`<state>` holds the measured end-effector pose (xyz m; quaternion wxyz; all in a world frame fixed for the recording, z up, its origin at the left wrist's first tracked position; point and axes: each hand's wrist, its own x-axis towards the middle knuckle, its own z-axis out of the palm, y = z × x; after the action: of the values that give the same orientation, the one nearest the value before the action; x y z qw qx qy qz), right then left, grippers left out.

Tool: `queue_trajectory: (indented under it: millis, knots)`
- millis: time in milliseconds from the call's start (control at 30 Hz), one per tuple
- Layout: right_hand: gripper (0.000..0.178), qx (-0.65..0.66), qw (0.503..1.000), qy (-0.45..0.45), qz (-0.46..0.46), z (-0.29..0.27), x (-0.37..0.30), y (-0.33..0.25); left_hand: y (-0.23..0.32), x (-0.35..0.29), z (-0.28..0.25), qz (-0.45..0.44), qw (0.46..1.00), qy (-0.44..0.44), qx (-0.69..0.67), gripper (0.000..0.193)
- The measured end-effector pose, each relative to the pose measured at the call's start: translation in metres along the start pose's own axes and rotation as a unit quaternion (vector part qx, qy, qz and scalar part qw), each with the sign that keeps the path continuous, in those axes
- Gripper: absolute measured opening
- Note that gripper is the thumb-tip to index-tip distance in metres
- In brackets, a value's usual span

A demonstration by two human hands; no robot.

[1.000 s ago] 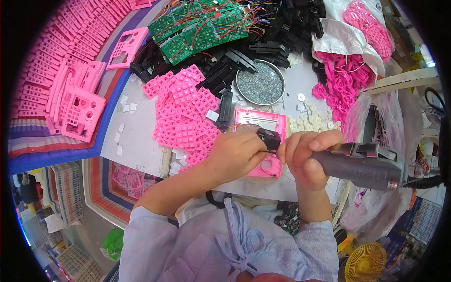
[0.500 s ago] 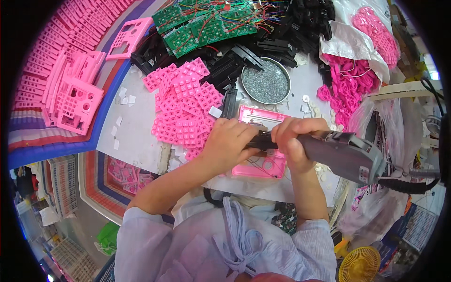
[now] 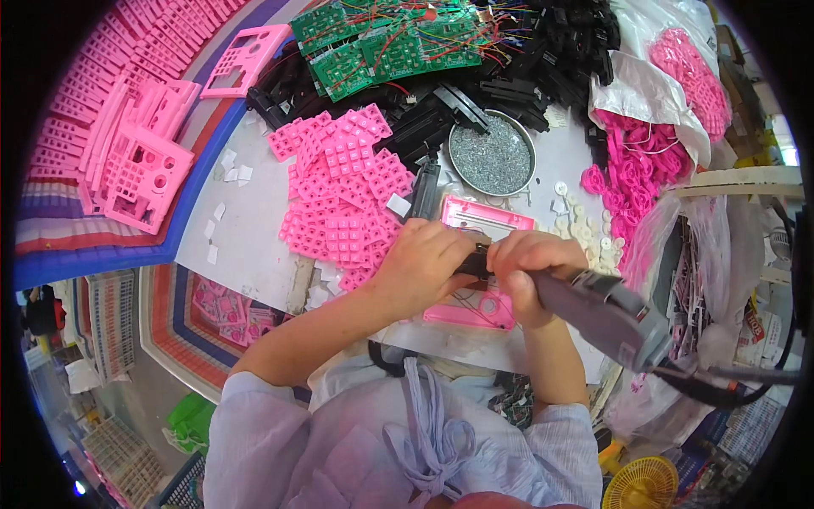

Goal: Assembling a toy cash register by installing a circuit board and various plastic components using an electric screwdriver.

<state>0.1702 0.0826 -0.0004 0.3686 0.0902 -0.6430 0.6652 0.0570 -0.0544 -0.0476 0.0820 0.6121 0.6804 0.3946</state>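
Note:
My right hand [image 3: 538, 265] is wrapped round a grey corded electric screwdriver [image 3: 598, 316], whose front end points left toward my left hand [image 3: 424, 267]. The left fingers are closed on a small black plastic part [image 3: 476, 262] at the screwdriver's front end. Both hands are over a pink plastic casing [image 3: 471, 316], with thin wires inside it. My fingers hide the screwdriver's tip and most of the black part. Just left of my left hand lies a pile of pink keypads [image 3: 343, 191].
Beyond my hands are a round metal dish [image 3: 532, 165] of small screws, black plastic parts [image 3: 424, 127] and green circuit boards [image 3: 407, 51]. Pink cords [image 3: 636, 157] spill from a bag at right, near white discs [image 3: 585, 229]. Pink panels [image 3: 148, 182] fill a striped bin at left.
The rear end of the screwdriver has swung down toward me, so it slants more steeply. Both hands stay close together over the casing. The whole view has shifted slightly.

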Motion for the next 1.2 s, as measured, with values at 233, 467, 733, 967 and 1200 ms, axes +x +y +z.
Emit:
queue_trajectory:
  millis: [233, 467, 733, 967, 1200]
  knots:
    - [0.024, -0.095, 0.993, -0.071, 0.017, -0.004, 0.007, -0.005, -0.003, -0.002, 0.002, 0.051, 0.998, 0.013, 0.033, 0.043]
    - [0.106, 0.058, 0.986, 0.042, 0.154, -0.020, 0.009, -0.019, 0.000, -0.003, 0.002, 0.057, 0.993, 0.049, 0.089, 0.045]
    - [0.056, -0.473, 0.846, -0.223, 0.102, -0.064, -0.028, -0.019, -0.004, -0.001, -0.002, -0.043, 0.999, -0.003, -0.027, 0.056]
    - [0.029, -0.315, 0.839, -0.117, 0.429, -0.071, 0.019, -0.009, -0.004, -0.014, 0.008, -0.111, 0.988, 0.067, -0.077, 0.073]
    - [0.036, -0.523, 0.727, -0.157, 0.417, -0.072, 0.033, 0.001, 0.009, -0.005, 0.006, -0.064, 0.996, -0.001, 0.064, 0.069]
